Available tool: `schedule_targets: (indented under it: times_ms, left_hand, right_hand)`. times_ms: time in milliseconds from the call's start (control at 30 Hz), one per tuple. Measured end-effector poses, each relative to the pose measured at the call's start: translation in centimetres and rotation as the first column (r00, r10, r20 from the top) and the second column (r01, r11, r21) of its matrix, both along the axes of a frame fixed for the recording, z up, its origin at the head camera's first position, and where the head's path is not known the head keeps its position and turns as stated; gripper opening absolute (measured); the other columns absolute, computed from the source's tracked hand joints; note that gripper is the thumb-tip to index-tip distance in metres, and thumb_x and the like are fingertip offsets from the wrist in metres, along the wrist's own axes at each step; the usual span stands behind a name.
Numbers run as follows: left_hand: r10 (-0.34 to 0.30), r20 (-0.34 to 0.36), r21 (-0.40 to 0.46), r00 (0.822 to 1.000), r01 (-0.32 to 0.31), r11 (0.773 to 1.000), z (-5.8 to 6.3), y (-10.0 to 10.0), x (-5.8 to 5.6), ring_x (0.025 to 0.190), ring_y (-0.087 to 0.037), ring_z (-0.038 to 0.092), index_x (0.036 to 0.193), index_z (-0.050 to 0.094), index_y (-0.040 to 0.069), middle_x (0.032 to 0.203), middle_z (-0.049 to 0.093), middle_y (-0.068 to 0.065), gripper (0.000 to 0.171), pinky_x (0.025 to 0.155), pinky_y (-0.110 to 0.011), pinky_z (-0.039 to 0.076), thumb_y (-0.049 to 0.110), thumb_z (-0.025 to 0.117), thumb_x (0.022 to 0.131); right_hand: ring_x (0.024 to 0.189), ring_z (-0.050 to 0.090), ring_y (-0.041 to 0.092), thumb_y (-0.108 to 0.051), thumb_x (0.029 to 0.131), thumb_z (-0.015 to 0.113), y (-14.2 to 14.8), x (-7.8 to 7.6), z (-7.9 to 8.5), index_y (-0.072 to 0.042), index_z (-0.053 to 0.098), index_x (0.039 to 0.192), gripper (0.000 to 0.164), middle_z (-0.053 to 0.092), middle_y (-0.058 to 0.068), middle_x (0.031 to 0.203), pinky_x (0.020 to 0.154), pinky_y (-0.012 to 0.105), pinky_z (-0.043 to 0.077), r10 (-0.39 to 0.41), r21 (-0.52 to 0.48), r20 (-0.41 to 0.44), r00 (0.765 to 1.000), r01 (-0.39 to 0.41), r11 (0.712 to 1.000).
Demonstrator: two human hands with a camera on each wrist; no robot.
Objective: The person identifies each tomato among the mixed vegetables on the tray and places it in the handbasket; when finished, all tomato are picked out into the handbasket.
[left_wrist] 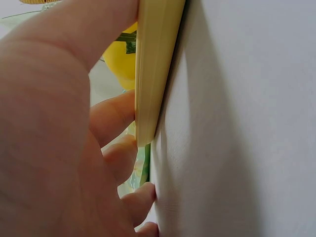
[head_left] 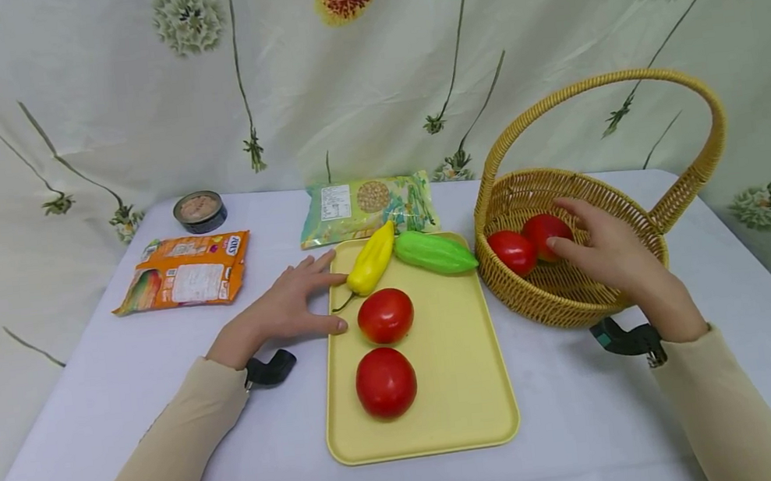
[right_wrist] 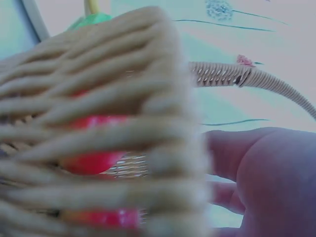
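Note:
My left hand (head_left: 293, 301) spreads at the left edge of a pale yellow tray (head_left: 456, 374); its fingertips meet the rim in the left wrist view. A yellow pepper (head_left: 372, 261) lies beside those fingers, with a green ridged vegetable (head_left: 434, 252) to its right. Two red tomatoes, a farther one (head_left: 385, 316) and a nearer one (head_left: 386, 383), sit on the tray. Over the wicker basket (head_left: 540, 299) reaches my right hand (head_left: 605, 245), fingers extended, thumb against a red round fruit (head_left: 545, 233). Another red fruit (head_left: 513, 251) lies left of it. The basket wall hides part of this hand in the right wrist view.
Behind the tray lies a green food packet (head_left: 371, 207). An orange snack bag (head_left: 187, 271) and a small round tin (head_left: 200, 211) are at the back left. The basket's tall handle (head_left: 595, 83) arches above the right hand. A floral cloth (head_left: 340, 80) hangs behind the table.

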State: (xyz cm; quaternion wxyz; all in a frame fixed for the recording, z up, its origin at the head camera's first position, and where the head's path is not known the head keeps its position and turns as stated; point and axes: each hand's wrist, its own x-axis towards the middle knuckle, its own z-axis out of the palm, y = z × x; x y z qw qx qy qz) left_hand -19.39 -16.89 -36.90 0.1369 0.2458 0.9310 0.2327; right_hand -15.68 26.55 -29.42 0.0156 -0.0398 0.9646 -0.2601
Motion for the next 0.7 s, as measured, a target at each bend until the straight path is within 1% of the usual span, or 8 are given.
schedule_targets:
  times_ms: [100,200,267,367,467,567,633,700]
  left_hand:
    - [-0.001,-0.003,0.0,1.0,0.001,1.0,0.0,0.0,0.0,0.149,-0.042,0.011,0.141,0.053,0.017,0.164,0.017,-0.008,0.075,0.119,-0.065,0.005,0.05,0.075,0.077]
    - [0.0,-0.004,-0.001,1.0,0.0,1.0,0.0,0.0,0.0,0.149,-0.042,0.011,0.141,0.053,0.017,0.164,0.017,-0.008,0.075,0.119,-0.064,0.005,0.05,0.075,0.077]
    - [0.002,-0.001,-0.002,1.0,-0.002,1.0,0.0,0.0,0.0,0.149,-0.041,0.011,0.141,0.053,0.017,0.164,0.017,-0.008,0.075,0.119,-0.064,0.005,0.05,0.075,0.077]
    - [0.003,0.0,-0.004,1.0,-0.003,1.0,0.0,0.0,0.0,0.15,-0.041,0.01,0.141,0.053,0.017,0.164,0.017,-0.008,0.076,0.119,-0.064,0.005,0.051,0.075,0.077]
    - [0.003,-0.002,-0.006,1.0,-0.003,1.0,0.0,0.1,0.0,0.15,-0.041,0.01,0.141,0.053,0.017,0.164,0.017,-0.008,0.076,0.119,-0.064,0.005,0.051,0.075,0.077]
    - [0.004,0.0,-0.008,1.0,-0.004,1.0,0.0,0.1,0.0,0.15,-0.041,0.01,0.141,0.053,0.017,0.164,0.017,-0.007,0.076,0.119,-0.064,0.005,0.051,0.075,0.077]
    - [0.005,0.001,-0.007,1.0,-0.005,1.0,0.0,0.1,0.0,0.15,-0.041,0.01,0.141,0.053,0.017,0.164,0.017,-0.007,0.076,0.119,-0.064,0.005,0.051,0.075,0.077]
    - [0.005,0.003,-0.005,1.0,-0.005,1.0,0.0,0.1,0.0,0.15,-0.04,0.01,0.141,0.053,0.017,0.164,0.017,-0.007,0.076,0.119,-0.064,0.005,0.051,0.075,0.077]
  right_hand:
    - [0.134,0.037,0.049,-0.029,0.096,0.058,-0.2,0.3,0.3,-0.01,0.028,0.153,0.067,0.034,0.023,0.154,0.098,0.068,0.042,0.007,0.001,-0.026,1.0,-0.007,1.0]
    - [0.133,0.039,0.048,-0.029,0.095,0.059,-0.7,0.7,0.6,-0.012,0.029,0.153,0.066,0.036,0.022,0.152,0.095,0.067,0.045,0.019,-0.001,-0.06,0.998,-0.019,1.0]
    - [0.13,0.043,0.047,-0.027,0.095,0.061,-1.2,1.1,0.8,-0.012,0.033,0.151,0.065,0.038,0.021,0.151,0.093,0.065,0.047,0.035,-0.01,-0.093,0.995,-0.036,0.999]
    - [0.126,0.048,0.045,-0.024,0.094,0.062,-1.9,1.6,1.0,-0.012,0.038,0.148,0.061,0.043,0.021,0.148,0.09,0.064,0.05,0.086,-0.018,-0.164,0.983,-0.091,0.996]
    - [0.124,0.05,0.041,-0.018,0.092,0.065,-2.8,2.2,1.0,-0.011,0.043,0.145,0.058,0.049,0.018,0.143,0.089,0.062,0.051,0.148,-0.031,-0.24,0.959,-0.16,0.987]
    - [0.121,0.054,0.037,-0.013,0.09,0.067,-3.7,2.7,0.8,-0.01,0.048,0.141,0.054,0.053,0.015,0.139,0.089,0.058,0.053,0.22,-0.041,-0.306,0.926,-0.244,0.969]
    - [0.121,0.055,0.036,-0.012,0.089,0.068,-4.4,2.9,0.5,-0.01,0.05,0.138,0.053,0.054,0.014,0.139,0.087,0.056,0.055,0.275,-0.041,-0.343,0.898,-0.307,0.951]
    - [0.122,0.055,0.034,-0.011,0.087,0.07,-5.1,3.2,0.3,-0.009,0.053,0.136,0.051,0.055,0.013,0.139,0.089,0.053,0.055,0.33,-0.039,-0.376,0.866,-0.371,0.928]
